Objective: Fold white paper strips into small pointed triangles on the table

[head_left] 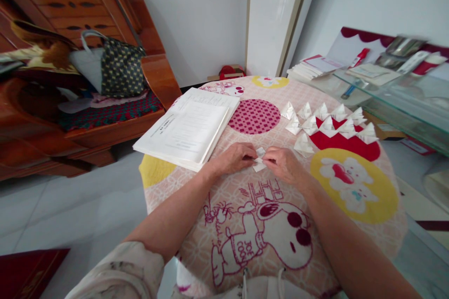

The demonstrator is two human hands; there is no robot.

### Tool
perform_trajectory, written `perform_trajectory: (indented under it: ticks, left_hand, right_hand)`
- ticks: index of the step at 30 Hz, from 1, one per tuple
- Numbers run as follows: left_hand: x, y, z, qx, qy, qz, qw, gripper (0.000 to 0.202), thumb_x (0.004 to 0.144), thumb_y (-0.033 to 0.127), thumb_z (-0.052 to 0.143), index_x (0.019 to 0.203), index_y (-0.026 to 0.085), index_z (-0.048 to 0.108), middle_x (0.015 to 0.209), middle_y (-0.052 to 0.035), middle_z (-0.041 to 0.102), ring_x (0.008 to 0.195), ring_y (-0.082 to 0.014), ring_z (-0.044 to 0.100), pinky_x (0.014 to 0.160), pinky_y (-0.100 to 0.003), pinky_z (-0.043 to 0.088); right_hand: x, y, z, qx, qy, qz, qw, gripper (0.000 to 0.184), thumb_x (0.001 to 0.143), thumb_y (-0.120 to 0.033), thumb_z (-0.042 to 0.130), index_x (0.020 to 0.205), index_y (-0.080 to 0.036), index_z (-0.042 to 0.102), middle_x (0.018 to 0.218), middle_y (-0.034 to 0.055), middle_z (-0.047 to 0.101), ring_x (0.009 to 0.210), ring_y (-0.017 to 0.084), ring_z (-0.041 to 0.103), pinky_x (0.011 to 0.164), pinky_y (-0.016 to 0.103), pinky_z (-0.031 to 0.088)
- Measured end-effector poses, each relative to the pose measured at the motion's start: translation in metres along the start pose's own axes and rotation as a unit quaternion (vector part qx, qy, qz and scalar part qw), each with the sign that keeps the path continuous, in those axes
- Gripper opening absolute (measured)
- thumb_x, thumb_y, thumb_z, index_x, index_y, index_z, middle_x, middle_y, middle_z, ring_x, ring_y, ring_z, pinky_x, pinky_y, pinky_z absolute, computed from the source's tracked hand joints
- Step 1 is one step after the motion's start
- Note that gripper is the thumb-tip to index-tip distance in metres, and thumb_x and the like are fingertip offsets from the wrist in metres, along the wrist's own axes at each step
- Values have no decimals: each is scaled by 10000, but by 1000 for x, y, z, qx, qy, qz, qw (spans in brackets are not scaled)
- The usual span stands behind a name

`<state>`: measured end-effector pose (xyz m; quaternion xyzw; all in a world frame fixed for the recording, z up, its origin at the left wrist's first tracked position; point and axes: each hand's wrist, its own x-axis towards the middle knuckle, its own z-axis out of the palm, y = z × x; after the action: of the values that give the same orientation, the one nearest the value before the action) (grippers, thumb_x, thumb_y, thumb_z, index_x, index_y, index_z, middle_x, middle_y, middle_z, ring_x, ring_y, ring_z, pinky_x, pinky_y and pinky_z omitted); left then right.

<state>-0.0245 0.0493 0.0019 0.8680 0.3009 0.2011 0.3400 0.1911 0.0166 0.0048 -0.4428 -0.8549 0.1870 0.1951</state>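
Both hands meet over the middle of a round table with a patterned cloth. A small folded piece of white paper [259, 165] is between them. My left hand [235, 156] pinches its left side with fingers closed. On its right side, my right hand [282, 162] grips it between thumb and fingers. Its exact folds are partly hidden by the fingertips. Beyond my right hand stand several pointed folded paper pieces [327, 124] in rough rows, with one folded piece [303, 144] nearest to that hand. Left of my left hand lies a thick stack of printed paper sheets [189, 126].
The tablecloth [242, 187] carries cartoon figures. At right, a glass shelf [396, 103] holds a metal pot [406, 46], a red marker [359, 57] and papers. A wooden bench [84, 0] with a dotted bag [121, 67] stands at left. A red flat object [31, 271] lies lower left.
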Motion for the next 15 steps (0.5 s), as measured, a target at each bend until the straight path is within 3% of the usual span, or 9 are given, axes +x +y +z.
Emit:
perform_trajectory:
  ticks: [6,15]
  left_hand:
    - [-1,-1,3,41,19,4,999,170,869,147,594,807,164,751,861,-65,696,785,-154,622,720,-247,424]
    - [-2,9,9,80,47,-91,992,129,830,170,627,818,162,755,759,-20,719,685,-124,598,649,-240,401]
  right_hand:
    - [0,-4,-1,5,-8,3,1000,271,829,-30,571,597,-169,589,733,28,578,702,150,538,678,291,377]
    - [-4,6,-10,54,-16,-5,998,252,858,-81,597,618,-153,626,745,26,601,675,132,535,641,275,361]
